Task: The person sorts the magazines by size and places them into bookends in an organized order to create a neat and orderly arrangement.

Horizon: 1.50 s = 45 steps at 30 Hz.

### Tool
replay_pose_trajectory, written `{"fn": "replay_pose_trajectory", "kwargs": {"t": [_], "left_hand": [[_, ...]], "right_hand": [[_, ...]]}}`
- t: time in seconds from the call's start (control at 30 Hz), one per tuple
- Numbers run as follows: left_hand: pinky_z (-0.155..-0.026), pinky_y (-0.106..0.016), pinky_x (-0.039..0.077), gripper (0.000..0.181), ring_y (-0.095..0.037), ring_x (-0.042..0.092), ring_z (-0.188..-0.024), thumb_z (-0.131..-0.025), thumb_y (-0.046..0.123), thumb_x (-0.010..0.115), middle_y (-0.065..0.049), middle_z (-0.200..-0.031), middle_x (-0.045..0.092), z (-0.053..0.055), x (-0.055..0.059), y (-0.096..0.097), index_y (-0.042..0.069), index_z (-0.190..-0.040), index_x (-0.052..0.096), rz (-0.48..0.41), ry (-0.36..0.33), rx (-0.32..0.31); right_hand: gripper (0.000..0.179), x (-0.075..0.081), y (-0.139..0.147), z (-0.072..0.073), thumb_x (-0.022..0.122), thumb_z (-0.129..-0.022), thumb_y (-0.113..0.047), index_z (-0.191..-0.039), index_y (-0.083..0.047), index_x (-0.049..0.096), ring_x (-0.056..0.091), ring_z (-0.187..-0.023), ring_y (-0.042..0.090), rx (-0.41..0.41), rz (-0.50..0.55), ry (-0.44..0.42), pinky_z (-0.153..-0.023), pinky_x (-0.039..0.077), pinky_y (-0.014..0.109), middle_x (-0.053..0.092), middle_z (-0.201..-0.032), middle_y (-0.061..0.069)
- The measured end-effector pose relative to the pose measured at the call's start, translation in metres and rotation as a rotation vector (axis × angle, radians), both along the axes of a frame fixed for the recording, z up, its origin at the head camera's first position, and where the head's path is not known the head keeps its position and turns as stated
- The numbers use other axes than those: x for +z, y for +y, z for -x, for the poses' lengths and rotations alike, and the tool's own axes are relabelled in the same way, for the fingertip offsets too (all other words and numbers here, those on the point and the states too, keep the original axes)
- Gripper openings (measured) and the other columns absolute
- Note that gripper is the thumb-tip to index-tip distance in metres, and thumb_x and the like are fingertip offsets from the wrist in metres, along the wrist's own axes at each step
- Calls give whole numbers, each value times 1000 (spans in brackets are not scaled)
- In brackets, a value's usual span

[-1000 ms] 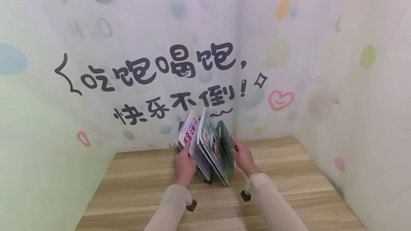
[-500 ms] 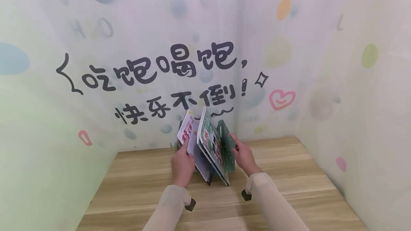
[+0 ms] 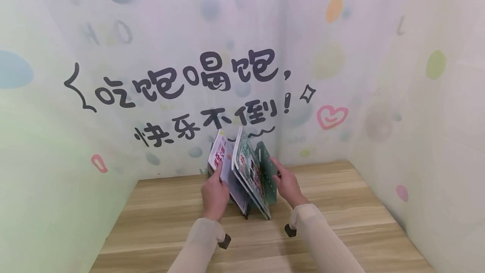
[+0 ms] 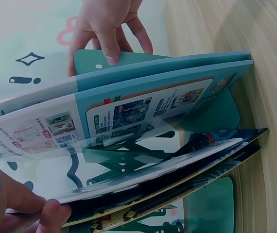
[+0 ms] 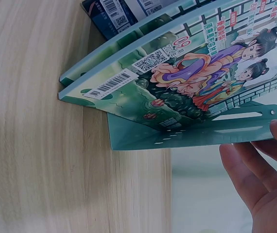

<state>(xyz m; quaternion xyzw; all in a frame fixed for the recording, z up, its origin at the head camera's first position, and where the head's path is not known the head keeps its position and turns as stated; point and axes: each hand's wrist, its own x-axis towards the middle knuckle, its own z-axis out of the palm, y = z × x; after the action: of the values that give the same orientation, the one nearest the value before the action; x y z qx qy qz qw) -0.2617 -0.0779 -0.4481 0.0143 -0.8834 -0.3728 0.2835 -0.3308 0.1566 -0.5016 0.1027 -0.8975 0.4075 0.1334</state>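
A green expanding bookend [image 3: 270, 176] stands on the table, its crisscross bars visible in the left wrist view. Between its end plates lean two groups of magazines, spread apart at the top. My left hand [image 3: 215, 195] pinches the near edge of the left magazines [image 3: 232, 184], thumb and fingers showing in the left wrist view. The right magazines [image 5: 211, 73], with illustrated green covers, tilt away from the right plate at their near edge. With my right hand [image 3: 289, 185] I grip the right end plate, thumb on one face and fingers on the other.
The wood-grain table [image 3: 163, 231] ends against walls of printed cloth [image 3: 212, 20] at the back and both sides. The bookend stands close to the back wall.
My left hand has shifted slightly left, and the left magazines have swung left with it, widening the gap to the right ones. My right hand stays on the end plate.
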Motion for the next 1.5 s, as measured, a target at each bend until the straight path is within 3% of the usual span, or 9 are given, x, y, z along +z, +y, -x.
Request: {"fn": "replay_pose_trajectory", "kwargs": {"t": [0.37,0.6,0.77,1.03,1.23,1.33,1.5], "left_hand": [[-56,-36,46,64,-21,49,-59,-79,-10,62,-21,-87,68,7,-5,-3,9,-140,53,29,-20,-20],[-55,-37,46,65,-18,45,-53,-80,-8,62,-9,-59,55,10,-12,-2,10,-141,52,40,-68,-33],[-54,-39,47,67,-19,45,-51,-78,-10,63,-5,-55,51,11,-18,-3,9,-140,53,58,-49,-39],[-58,-39,50,68,-19,49,-53,-79,-10,64,-11,-66,60,12,-18,-3,12,-142,51,35,-45,-50],[-73,-47,56,67,-35,66,-81,-80,-7,69,-23,-101,69,10,-19,-5,11,-142,51,59,-31,-59],[-78,-48,55,67,-39,66,-91,-80,-5,70,-23,-110,67,10,-20,-5,12,-142,51,75,-30,-62],[-81,-49,54,66,-38,65,-95,-81,-2,72,-18,-113,67,10,-22,-7,13,-142,51,120,-25,-60]], "right_hand": [[65,-2,1,-1,61,-94,-3,-149,-30,39,63,-92,27,4,-7,-4,-76,56,43,64,-117,15],[67,-2,0,-1,61,-94,-2,-149,-31,38,63,-92,27,7,-2,1,-76,56,42,64,-116,15],[67,-2,-2,-1,61,-94,-3,-150,-31,38,63,-93,27,11,0,-5,-76,56,41,64,-117,16],[67,-2,-1,1,61,-94,-3,-150,-32,37,63,-90,26,3,-22,13,-72,56,39,65,-103,14],[67,-2,0,0,62,-94,-2,-149,-31,39,63,-92,27,2,-19,19,-74,56,41,66,-108,15],[67,-1,1,-1,62,-93,-2,-149,-32,39,64,-92,27,0,-20,22,-74,56,42,66,-107,15],[68,0,1,-2,63,-93,-2,-149,-31,39,64,-90,27,1,-29,30,-73,56,42,66,-102,14]]}}
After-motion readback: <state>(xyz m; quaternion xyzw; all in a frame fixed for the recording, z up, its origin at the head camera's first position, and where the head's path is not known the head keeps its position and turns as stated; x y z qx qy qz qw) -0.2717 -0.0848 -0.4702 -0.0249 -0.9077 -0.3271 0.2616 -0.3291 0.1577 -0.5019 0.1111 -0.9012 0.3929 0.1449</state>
